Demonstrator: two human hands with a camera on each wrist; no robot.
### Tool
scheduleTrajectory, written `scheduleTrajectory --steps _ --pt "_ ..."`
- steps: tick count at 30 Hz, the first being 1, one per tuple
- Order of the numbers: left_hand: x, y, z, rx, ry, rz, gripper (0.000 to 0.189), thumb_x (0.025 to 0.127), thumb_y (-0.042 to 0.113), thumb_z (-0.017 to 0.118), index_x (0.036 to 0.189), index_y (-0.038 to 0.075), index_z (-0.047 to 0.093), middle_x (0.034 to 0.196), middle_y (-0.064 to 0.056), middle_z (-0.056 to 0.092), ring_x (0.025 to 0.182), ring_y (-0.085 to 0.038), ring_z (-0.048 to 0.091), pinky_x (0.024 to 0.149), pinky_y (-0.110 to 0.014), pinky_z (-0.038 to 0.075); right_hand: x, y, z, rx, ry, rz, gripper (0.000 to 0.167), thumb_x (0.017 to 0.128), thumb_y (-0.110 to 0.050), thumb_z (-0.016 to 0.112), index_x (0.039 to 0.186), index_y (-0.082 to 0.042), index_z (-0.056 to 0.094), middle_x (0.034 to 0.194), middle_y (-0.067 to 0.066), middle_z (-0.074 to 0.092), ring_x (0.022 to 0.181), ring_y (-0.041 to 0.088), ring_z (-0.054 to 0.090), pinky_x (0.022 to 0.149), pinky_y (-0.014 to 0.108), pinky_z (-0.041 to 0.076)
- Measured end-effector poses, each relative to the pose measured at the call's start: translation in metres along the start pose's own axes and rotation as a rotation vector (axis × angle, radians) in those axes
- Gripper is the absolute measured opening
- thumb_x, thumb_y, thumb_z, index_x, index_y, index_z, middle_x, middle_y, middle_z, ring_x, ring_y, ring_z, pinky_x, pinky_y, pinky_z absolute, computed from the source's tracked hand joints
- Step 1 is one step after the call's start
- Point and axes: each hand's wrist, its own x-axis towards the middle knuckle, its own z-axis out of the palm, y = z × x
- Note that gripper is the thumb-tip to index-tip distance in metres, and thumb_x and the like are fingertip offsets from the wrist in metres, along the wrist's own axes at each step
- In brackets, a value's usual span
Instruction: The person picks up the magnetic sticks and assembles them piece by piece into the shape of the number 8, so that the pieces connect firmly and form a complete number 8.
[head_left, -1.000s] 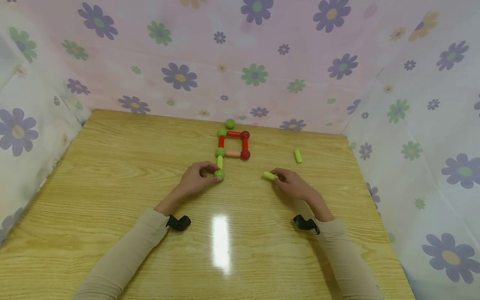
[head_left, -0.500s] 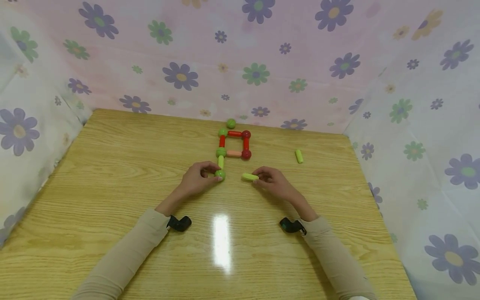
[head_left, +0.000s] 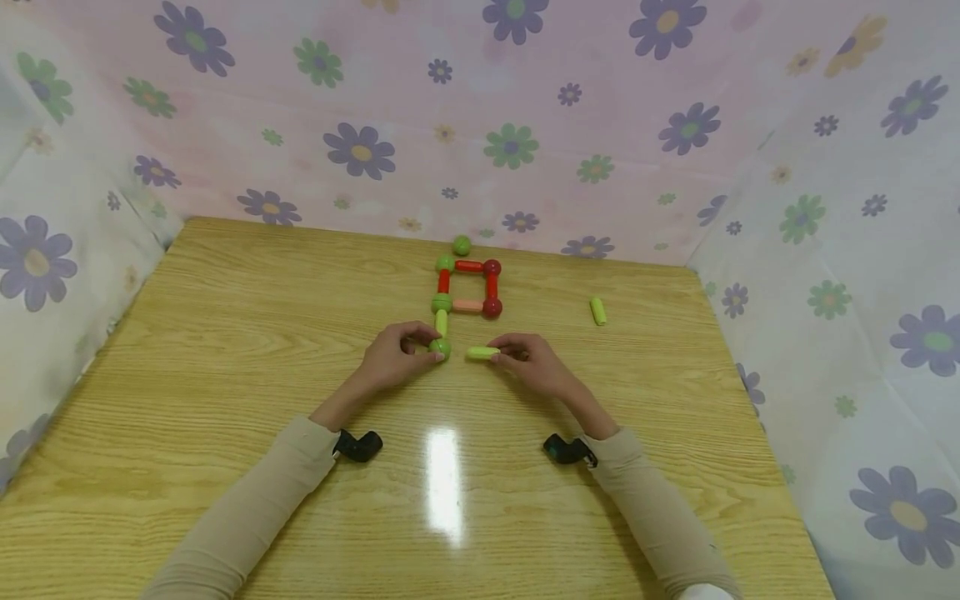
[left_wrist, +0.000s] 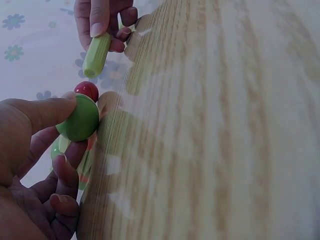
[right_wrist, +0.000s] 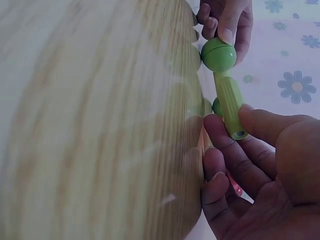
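Note:
My left hand (head_left: 393, 357) pinches a green ball (left_wrist: 80, 120) between thumb and fingers at the near end of a figure on the table. A yellow-green rod (head_left: 441, 323) joins that ball to the green ball (head_left: 442, 303) at the corner of a square. Red rods, a pinkish rod (head_left: 468, 306) and red balls (head_left: 492, 307) make up the other sides. In my right hand (head_left: 536, 365) a second yellow-green rod (right_wrist: 231, 107) is held by thumb and fingers. Its free end points at the left hand's ball, with a small gap between them in the head view.
A loose green ball (head_left: 461, 245) lies behind the square near the back wall. Another yellow-green rod (head_left: 597, 311) lies alone on the wooden table (head_left: 300, 283) to the right. Flowered cloth (head_left: 510, 192) hangs behind and at both sides.
My right hand has moved left with its yellow-green rod, from well right of the figure to close beside the green ball. My left hand stays on that ball.

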Motion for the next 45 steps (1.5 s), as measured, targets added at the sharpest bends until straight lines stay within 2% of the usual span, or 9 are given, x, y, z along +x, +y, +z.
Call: scheduleTrajectory --steps 12,19,26,33,45 --pt "0.000 0.001 0.001 0.001 0.010 0.007 0.028 0.091 0.025 0.078 0.115 0.013 0.074 0.111 -0.008 0.073 0.070 -0.017 0.050 0.063 -0.030 0.040 0.007 -0.003 0.009 0.029 -0.004 -0.026 0.023 0.100 -0.011 0.066 0.120 -0.001 0.071 0.113 0.014 0.071 0.099 0.021 0.066 0.085 0.030 0.054" --pt "-0.001 -0.001 0.001 0.016 0.021 0.028 0.028 0.090 0.027 0.078 0.115 0.014 0.074 0.111 -0.007 0.073 0.068 -0.016 0.048 0.061 -0.029 0.037 0.010 -0.001 0.012 0.073 -0.007 -0.040 0.026 0.100 -0.010 0.066 0.122 0.002 0.069 0.113 0.018 0.071 0.101 0.028 0.067 0.085 0.035 0.054" --pt "0.000 -0.001 0.001 0.008 0.024 0.023 0.027 0.090 0.027 0.079 0.114 0.015 0.074 0.111 -0.006 0.074 0.067 -0.017 0.049 0.060 -0.029 0.038 0.014 0.000 0.015 0.051 -0.008 -0.041 0.023 0.100 -0.010 0.067 0.120 -0.002 0.071 0.113 0.014 0.072 0.100 0.021 0.068 0.085 0.031 0.054" --pt "0.000 -0.002 0.002 0.021 0.022 0.010 0.027 0.090 0.029 0.079 0.114 0.018 0.074 0.111 -0.004 0.073 0.068 -0.017 0.050 0.060 -0.029 0.038 0.015 -0.003 0.015 0.052 -0.012 -0.031 0.023 0.099 -0.009 0.067 0.120 -0.001 0.071 0.110 0.014 0.073 0.098 0.021 0.068 0.084 0.029 0.054" --pt "0.000 -0.004 0.003 0.032 0.037 0.006 0.026 0.090 0.030 0.079 0.113 0.020 0.074 0.110 -0.002 0.074 0.067 -0.018 0.050 0.059 -0.030 0.038 0.015 -0.001 0.016 0.039 0.008 -0.046 0.022 0.099 -0.011 0.067 0.119 -0.005 0.072 0.106 0.008 0.071 0.088 0.014 0.061 0.077 0.026 0.050"
